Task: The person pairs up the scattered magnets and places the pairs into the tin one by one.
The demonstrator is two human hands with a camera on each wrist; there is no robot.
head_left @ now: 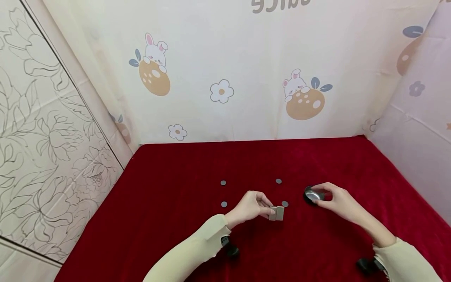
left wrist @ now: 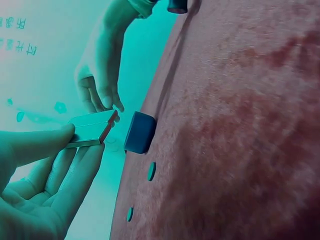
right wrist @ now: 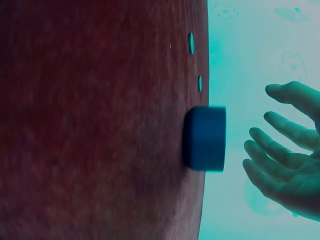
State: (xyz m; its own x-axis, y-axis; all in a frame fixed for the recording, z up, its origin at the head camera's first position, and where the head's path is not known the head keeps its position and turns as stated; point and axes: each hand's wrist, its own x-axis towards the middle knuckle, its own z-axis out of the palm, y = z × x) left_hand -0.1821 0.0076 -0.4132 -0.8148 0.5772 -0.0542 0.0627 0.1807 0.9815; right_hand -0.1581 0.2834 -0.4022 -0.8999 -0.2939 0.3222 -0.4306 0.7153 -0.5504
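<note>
Red cloth (head_left: 169, 184) forms our work surface, backed by a pale printed curtain (head_left: 253, 70), with a line-drawn floral panel (head_left: 46, 129) at the left. Our left hand (head_left: 249, 205) pinches two blocks (head_left: 280, 213) between thumb and fingers and holds them raised off the cloth. We note that the blocks touch each other, one set slightly offset along the joint. Our right hand (head_left: 332, 199) is positioned above the cup (head_left: 312, 194), fingers spread and slightly bent; from the right wrist view, we read a gap between its fingertips and the cup. This cup stands upright on the cloth, right of the blocks, dark outside and silvery inside. We count four grey discs (head_left: 223, 183) lying flat on the cloth: two on the left side, well apart from the blocks, and two on the right, the nearer one just beyond the blocks in the head view. Our pale sleeves (head_left: 190, 246) end behind the wrists.
</note>
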